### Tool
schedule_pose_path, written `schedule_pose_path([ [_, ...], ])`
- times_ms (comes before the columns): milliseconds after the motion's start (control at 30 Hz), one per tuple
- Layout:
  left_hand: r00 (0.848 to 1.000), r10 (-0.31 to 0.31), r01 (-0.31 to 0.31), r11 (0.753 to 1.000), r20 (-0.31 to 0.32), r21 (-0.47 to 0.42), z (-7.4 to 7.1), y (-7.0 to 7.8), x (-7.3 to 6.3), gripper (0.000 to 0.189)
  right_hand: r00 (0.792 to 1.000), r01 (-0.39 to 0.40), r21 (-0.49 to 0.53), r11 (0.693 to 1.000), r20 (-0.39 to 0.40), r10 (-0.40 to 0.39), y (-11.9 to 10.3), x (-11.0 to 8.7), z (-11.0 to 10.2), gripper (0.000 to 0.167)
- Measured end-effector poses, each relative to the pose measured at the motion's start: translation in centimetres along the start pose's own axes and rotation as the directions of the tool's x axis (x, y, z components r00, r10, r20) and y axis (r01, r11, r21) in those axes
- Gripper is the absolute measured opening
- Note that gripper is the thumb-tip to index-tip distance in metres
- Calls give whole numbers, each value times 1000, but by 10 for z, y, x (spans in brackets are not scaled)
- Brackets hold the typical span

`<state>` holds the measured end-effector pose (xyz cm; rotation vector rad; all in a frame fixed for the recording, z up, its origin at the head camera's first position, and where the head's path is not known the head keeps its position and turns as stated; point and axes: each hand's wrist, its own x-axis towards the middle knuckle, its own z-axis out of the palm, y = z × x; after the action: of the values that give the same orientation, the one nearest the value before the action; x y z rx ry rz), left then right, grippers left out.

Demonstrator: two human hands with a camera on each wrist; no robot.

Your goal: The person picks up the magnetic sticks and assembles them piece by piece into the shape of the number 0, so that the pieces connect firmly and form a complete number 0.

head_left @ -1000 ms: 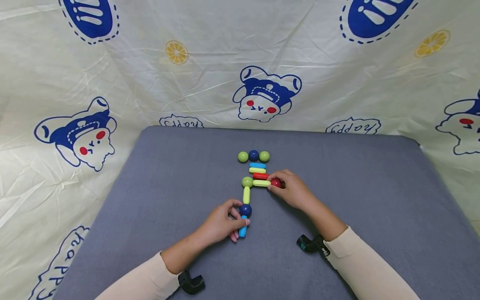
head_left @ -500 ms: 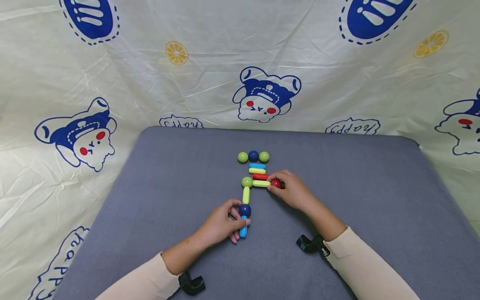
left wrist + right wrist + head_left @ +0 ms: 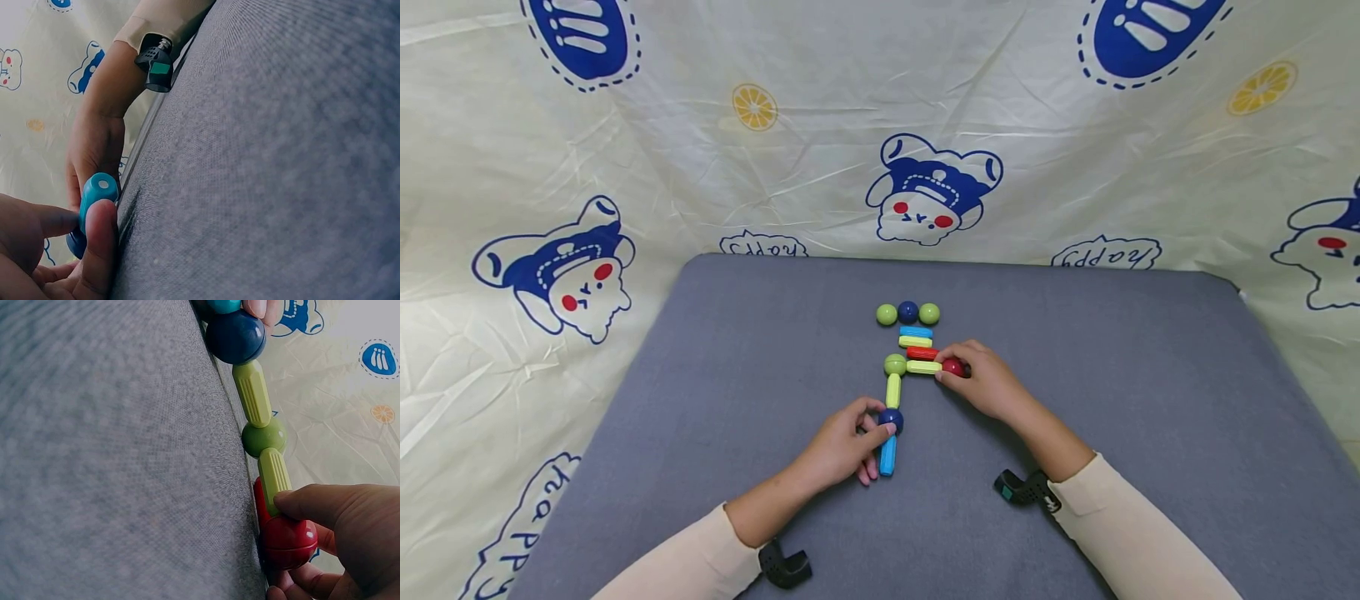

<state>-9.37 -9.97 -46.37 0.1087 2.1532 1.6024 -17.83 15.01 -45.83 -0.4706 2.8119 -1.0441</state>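
Note:
A linked chain of magnetic balls and rods lies on the table. My left hand [image 3: 852, 442] pinches the dark blue ball [image 3: 891, 417] between thumb and forefinger. From that ball a light blue rod [image 3: 887, 458] points toward me, its free end facing the left wrist camera. A yellow-green rod [image 3: 892, 392] joins the dark blue ball to a green ball [image 3: 895, 364]. Another yellow-green rod [image 3: 274, 475] runs from there to a red ball [image 3: 289, 542]. My right hand [image 3: 983, 379] grips the red ball, its thumb pressing on the rod beside it.
A red rod [image 3: 922, 352] lies just beyond the chain, partly behind the right fingertips. Past it are a loose yellow-green rod [image 3: 915, 342] and a blue rod [image 3: 916, 332]. Farther back, two green balls flank a dark blue ball [image 3: 908, 312]. A patterned curtain [image 3: 820, 183] hangs behind the grey table [image 3: 1075, 350].
My left thumb has shifted from the light blue rod up onto the dark blue ball, leaving more of the rod showing. The right hand stays in place.

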Motion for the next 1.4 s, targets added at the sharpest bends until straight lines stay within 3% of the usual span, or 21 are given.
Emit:
schedule_pose_path([
  [333, 1000, 24, -23, 998, -15, 54, -3, -1, -1, 41, 1000, 0, -1, 1000, 2, 0, -2, 0, 0, 24],
  [700, 1000, 20, -19, 998, -19, 57, -5, -1, 1, 42, 1000, 2, -1, 1000, 1, -2, -2, 0, 0, 23],
  [1000, 994, 62, -53, 993, -93, 103, -16, -1, 8, 37, 1000, -1, 1, 1000, 1, 1, 0, 1, 1, 23],
  [1233, 980, 116, -101, 990, -160, 99, -28, 3, 17, 37, 1000, -2, -4, 1000, 5, 2, 1, 0, 1, 23],
  [1400, 955, 183, -164, 981, -232, 99, -40, 7, 35, 36, 1000, -1, 8, 1000, 3, 1, 2, 0, 1, 22],
])
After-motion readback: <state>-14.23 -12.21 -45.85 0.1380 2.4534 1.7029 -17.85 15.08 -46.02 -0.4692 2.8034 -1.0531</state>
